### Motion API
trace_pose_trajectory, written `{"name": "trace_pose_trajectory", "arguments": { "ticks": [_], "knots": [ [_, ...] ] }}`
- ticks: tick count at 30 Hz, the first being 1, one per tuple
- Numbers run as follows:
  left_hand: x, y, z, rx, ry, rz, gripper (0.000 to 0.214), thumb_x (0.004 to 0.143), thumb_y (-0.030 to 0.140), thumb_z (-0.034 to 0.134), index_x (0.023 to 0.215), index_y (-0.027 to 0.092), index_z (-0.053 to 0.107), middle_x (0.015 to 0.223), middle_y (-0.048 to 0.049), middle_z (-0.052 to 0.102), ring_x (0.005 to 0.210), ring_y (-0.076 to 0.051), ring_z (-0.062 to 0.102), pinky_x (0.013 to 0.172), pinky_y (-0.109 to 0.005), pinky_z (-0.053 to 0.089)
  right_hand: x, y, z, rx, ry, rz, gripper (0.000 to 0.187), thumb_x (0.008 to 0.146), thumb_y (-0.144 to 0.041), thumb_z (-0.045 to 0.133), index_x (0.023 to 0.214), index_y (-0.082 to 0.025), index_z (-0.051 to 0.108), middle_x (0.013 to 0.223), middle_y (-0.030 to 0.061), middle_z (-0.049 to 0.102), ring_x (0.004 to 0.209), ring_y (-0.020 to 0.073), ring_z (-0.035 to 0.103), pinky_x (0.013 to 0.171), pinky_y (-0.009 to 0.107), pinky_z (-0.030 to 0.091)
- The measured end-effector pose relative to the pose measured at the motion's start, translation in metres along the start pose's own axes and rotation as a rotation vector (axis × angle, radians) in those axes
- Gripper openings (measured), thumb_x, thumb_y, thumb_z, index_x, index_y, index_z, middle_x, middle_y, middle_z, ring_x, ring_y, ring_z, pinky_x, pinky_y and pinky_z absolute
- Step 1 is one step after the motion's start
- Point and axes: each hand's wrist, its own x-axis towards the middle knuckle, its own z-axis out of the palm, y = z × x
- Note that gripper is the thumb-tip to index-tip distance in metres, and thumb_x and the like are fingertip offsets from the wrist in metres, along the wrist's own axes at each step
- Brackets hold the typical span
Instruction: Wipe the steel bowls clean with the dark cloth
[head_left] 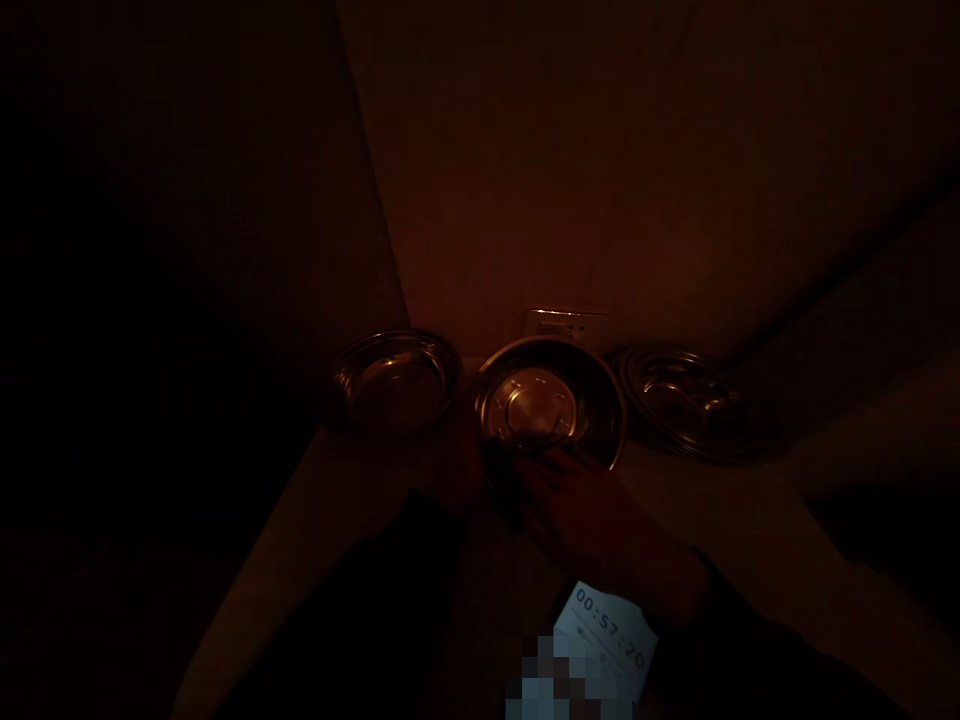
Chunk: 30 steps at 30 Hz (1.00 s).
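Observation:
A round metal bowl (534,408) stands in the middle, its shiny inside facing me. My left hand (459,465) is by the bowl's left near side; its fingers are lost in the dark, so I cannot tell whether it grips the rim. My right hand (574,495) reaches over the bowl's near edge with its fingers bent down into it. Something dark lies under those fingers, too dim to name. A lit phone (611,630) showing a timer is below my right wrist, partly covered by the forearm and a blurred patch.
Another metal bowl (397,385) stands at the left. Several metal dishes (694,400) are stacked at the right. Behind the middle bowl, a socket plate (566,322) is set in the wall (510,180). The light-coloured tabletop (285,570) has edges at left and right. The room is very dark.

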Motion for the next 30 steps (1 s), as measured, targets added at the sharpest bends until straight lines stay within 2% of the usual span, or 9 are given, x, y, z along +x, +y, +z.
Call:
{"name": "trace_pose_trajectory", "arguments": {
  "ticks": [4,8,10,13,17,20,25,30],
  "knots": [
    [0.001,0.001,-0.001,0.085,0.032,-0.033,0.033,0.095,0.030,0.034,0.102,0.019,0.065,0.115,-0.0055,0.069,0.119,-0.021,0.058,0.113,-0.038,0.033,0.005,0.001,0.007,0.003,0.068,-0.011,0.044,0.096,-0.024,0.041,0.138,-0.009,0.045,0.132,0.0150,0.060,0.115,0.0317,0.052,0.093,0.054,0.047],
    [-0.002,0.011,0.002,0.079,-0.012,-0.058,0.043,0.098,0.032,0.026,0.097,0.018,0.067,0.103,-0.0066,0.072,0.109,-0.022,0.063,0.108,-0.037,0.040,0.021,0.001,0.007,0.019,0.136,-0.018,0.049,0.096,-0.023,0.042,0.142,-0.009,0.040,0.142,0.0127,0.052,0.125,0.0313,0.044,0.098,0.052,0.046],
    [-0.002,0.012,0.002,0.064,-0.013,-0.058,0.046,0.098,0.033,0.024,0.095,0.018,0.067,0.099,-0.0063,0.073,0.108,-0.022,0.064,0.107,-0.037,0.041,0.024,0.001,0.004,0.022,0.128,-0.011,0.049,0.096,-0.023,0.043,0.142,-0.008,0.041,0.140,0.0124,0.053,0.122,0.0312,0.045,0.096,0.050,0.047],
    [0.000,0.006,0.000,0.089,-0.002,-0.038,0.041,0.096,0.036,0.030,0.092,0.018,0.066,0.099,-0.0059,0.072,0.107,-0.022,0.063,0.107,-0.038,0.041,0.017,0.002,0.000,0.036,0.057,0.003,0.044,0.096,-0.024,0.044,0.138,-0.010,0.046,0.132,0.0114,0.060,0.113,0.0297,0.052,0.091,0.047,0.051],
    [0.002,0.000,-0.003,0.106,-0.037,0.017,0.041,0.097,0.035,0.028,0.100,0.017,0.065,0.105,-0.0056,0.072,0.109,-0.021,0.062,0.107,-0.039,0.040,0.000,0.005,0.000,0.004,-0.013,-0.003,0.041,0.096,-0.024,0.045,0.135,-0.012,0.049,0.125,0.0100,0.065,0.109,0.0296,0.055,0.094,0.052,0.047],
    [0.001,0.002,-0.002,0.126,-0.034,0.055,0.037,0.097,0.031,0.031,0.106,0.017,0.063,0.115,-0.0056,0.069,0.117,-0.020,0.058,0.112,-0.038,0.034,-0.002,0.008,0.003,-0.019,-0.004,-0.005,0.044,0.096,-0.022,0.045,0.138,-0.010,0.046,0.128,0.0108,0.064,0.112,0.0302,0.054,0.095,0.053,0.046],
    [0.000,0.011,0.001,0.102,-0.003,-0.012,0.041,0.097,0.026,0.026,0.100,0.015,0.065,0.112,-0.0071,0.071,0.118,-0.020,0.059,0.111,-0.035,0.035,0.020,0.005,0.002,-0.003,0.073,0.016,0.047,0.097,-0.023,0.043,0.142,-0.009,0.042,0.136,0.0090,0.058,0.120,0.0289,0.047,0.094,0.046,0.049],
    [0.003,0.003,-0.001,0.104,0.019,-0.013,0.040,0.098,0.028,0.028,0.104,0.016,0.065,0.114,-0.0057,0.070,0.121,-0.020,0.056,0.112,-0.035,0.034,0.023,0.003,-0.004,-0.011,0.061,0.056,0.045,0.096,-0.024,0.044,0.140,-0.012,0.046,0.130,0.0097,0.062,0.115,0.0272,0.052,0.087,0.041,0.053]
  ]
}}
